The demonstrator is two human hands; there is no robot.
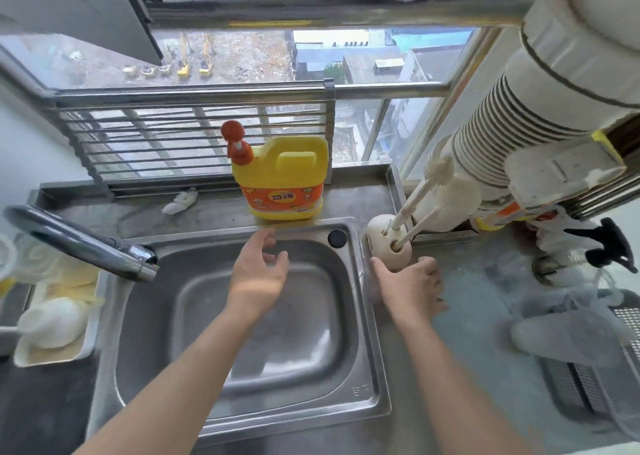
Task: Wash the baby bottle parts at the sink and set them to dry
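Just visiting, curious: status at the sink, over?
Left hand open above the sink basin. Right hand open, resting on counter beside brush holder. No bottle part held. Detergent jug behind sink, clear of hands.

Bright, flat daylight from the window [242, 56] beyond the left hand [258, 276]. Shadows faint. Soft glare on the sink [156, 333] beneath it and on the faucet [79, 243] to its left. Edges bow strongly. The bench [485, 319] right of the right hand [412, 290] is smeared, soft.

We find the sink [372, 350] mid-counter [467, 316], the detergent jug [280, 177] behind it at 12 o'clock, the faucet [79, 243] reaching in from 9 o'clock, the brush holder [388, 246] beside its rim at 2 o'clock, and a basket [571, 385] at 4 o'clock.
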